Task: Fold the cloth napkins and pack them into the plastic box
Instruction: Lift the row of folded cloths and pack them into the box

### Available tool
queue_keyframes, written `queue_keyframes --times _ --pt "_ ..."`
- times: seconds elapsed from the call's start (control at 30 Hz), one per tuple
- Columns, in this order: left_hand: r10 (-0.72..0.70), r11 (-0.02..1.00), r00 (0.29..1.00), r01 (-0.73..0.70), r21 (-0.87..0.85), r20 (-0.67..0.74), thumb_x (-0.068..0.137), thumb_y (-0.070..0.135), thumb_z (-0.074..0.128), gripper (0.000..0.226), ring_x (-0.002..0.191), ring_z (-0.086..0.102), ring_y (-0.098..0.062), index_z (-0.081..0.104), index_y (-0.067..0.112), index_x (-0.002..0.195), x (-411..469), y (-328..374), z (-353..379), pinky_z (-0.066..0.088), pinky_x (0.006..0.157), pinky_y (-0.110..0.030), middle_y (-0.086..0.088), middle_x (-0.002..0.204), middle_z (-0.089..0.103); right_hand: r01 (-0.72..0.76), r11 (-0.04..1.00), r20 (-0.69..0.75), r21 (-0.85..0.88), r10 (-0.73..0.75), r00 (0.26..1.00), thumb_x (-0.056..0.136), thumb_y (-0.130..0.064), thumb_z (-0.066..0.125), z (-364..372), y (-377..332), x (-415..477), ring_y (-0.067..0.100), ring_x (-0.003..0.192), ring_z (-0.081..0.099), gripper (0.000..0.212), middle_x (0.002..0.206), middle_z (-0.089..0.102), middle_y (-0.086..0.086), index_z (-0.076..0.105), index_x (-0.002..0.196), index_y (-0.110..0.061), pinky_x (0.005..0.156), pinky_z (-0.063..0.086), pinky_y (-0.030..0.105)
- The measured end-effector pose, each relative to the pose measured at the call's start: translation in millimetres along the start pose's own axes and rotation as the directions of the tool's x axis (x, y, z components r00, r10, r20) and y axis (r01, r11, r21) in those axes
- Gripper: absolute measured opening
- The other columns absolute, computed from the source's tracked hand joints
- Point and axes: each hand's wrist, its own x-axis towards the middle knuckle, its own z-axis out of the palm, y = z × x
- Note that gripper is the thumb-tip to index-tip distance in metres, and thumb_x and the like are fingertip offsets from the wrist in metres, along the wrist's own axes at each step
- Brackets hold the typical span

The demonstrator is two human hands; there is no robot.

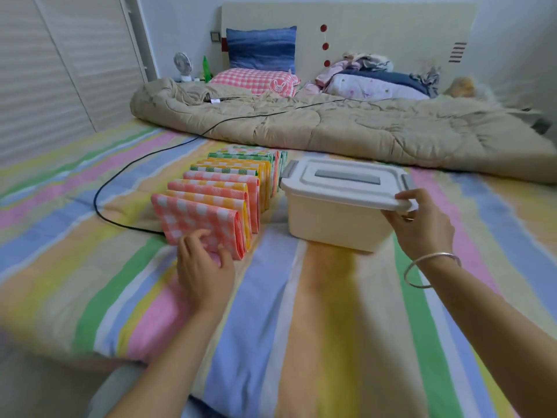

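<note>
A bed covered in a pastel striped sheet (271, 297), with a beige quilt (361, 128) bunched across its far half and pillows (256, 81) against the headboard. On the sheet stands a white plastic box (328, 218), its lid (340, 182) on and its grey handle lying flat. Just left of it runs a row of folded checked napkins (223, 191) – pink nearest, then yellow and green – standing on edge and leaning one on another, all outside the box. The person's right hand (422, 224), a silver bangle (431, 270) at the wrist, grips the box's near right corner, thumb over the lid's rim. The left hand (205, 267) rests bent fingers against the nearest pink napkin (193, 218) – whether they grip it cannot be told. A black cable (126, 176) trails past the row.
</note>
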Motion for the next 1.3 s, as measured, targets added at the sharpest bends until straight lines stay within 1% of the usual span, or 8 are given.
queue_keyframes --times 0.27,0.4,0.5,0.63,0.73,0.9,1.07,1.3 --pt "0.095 0.990 0.990 -0.083 -0.110 0.103 0.081 0.014 0.050 0.012 0.069 0.055 -0.024 0.060 0.015 0.088 -34 42 -29 0.032 0.060 -0.028 0.005 0.079 0.059 0.028 0.997 0.043 0.078 -0.031 0.999 0.084 -0.028 0.074 -35 27 -62 0.021 0.092 0.071 0.029 0.082 0.065 -0.005 0.055 0.106 -0.027 0.073 0.051 0.038" --pt "0.089 0.945 0.958 0.006 -0.327 0.272 0.090 0.032 0.047 0.028 0.086 0.062 -0.015 0.056 0.016 0.112 -36 107 -19 0.046 0.072 -0.030 0.005 0.103 0.065 0.010 0.994 0.040 0.107 -0.015 0.999 0.085 -0.027 0.073 -45 41 -77 0.017 0.093 0.070 0.030 0.090 0.068 -0.005 0.054 0.108 -0.028 0.073 0.053 0.039" --pt "-0.101 0.919 0.850 0.279 -0.280 0.517 0.094 0.048 0.055 0.052 0.115 0.059 -0.019 0.045 0.017 0.135 -15 142 2 0.048 0.099 -0.041 0.000 0.132 0.058 -0.054 0.984 0.085 0.167 0.040 0.996 0.087 -0.023 0.066 -50 50 -82 0.014 0.102 0.066 0.029 0.100 0.065 -0.011 0.054 0.110 -0.035 0.076 0.053 0.038" --pt "-0.289 0.893 0.649 0.447 -0.046 0.704 0.091 0.052 0.063 0.075 0.123 0.053 -0.028 0.030 0.018 0.149 4 166 25 0.046 0.096 -0.037 -0.002 0.140 0.050 -0.181 0.919 0.099 0.351 0.156 0.983 0.080 -0.036 0.049 -60 53 -70 0.017 0.108 0.057 0.037 0.116 0.060 -0.005 0.056 0.117 -0.038 0.094 0.048 0.045" --pt "-0.318 0.900 0.661 0.435 -0.002 0.680 0.093 0.049 0.061 0.069 0.121 0.055 -0.030 0.032 0.018 0.148 3 168 35 0.048 0.097 -0.040 -0.004 0.140 0.051 -0.357 0.782 0.148 0.511 0.329 0.933 0.080 -0.048 0.060 -62 52 -48 0.021 0.106 0.061 0.048 0.119 0.060 0.005 0.045 0.121 -0.026 0.097 0.049 0.048" --pt "-0.398 0.884 0.722 0.466 0.027 0.566 0.101 0.046 0.045 0.060 0.125 0.052 -0.035 0.025 0.019 0.152 -8 158 40 0.046 0.101 -0.046 -0.008 0.145 0.049 -0.501 0.753 0.157 0.426 0.483 0.861 0.083 -0.043 0.070 -53 52 -23 0.028 0.092 0.067 0.050 0.106 0.063 0.012 0.046 0.118 -0.017 0.077 0.059 0.047" --pt "-0.546 0.791 0.705 0.612 0.002 0.453 0.106 0.036 0.034 0.050 0.129 0.049 -0.037 0.030 0.016 0.151 -8 160 49 0.041 0.104 -0.046 -0.010 0.147 0.048 -0.434 0.885 0.041 0.167 0.434 0.900 0.090 -0.042 0.057 -48 52 -22 0.033 0.089 0.066 0.036 0.080 0.060 -0.002 0.047 0.117 -0.020 0.089 0.050 0.048" --pt "-0.531 0.769 0.769 0.614 -0.179 0.356 0.102 0.011 0.040 0.036 0.112 0.048 -0.025 0.049 0.024 0.135 -16 162 47 0.039 0.084 -0.035 -0.007 0.154 0.026 -0.435 0.879 0.010 0.196 0.442 0.897 0.096 -0.009 0.041 -55 62 -22 0.024 0.067 0.058 0.031 0.116 0.048 0.009 0.046 0.124 -0.022 0.075 0.056 0.046"
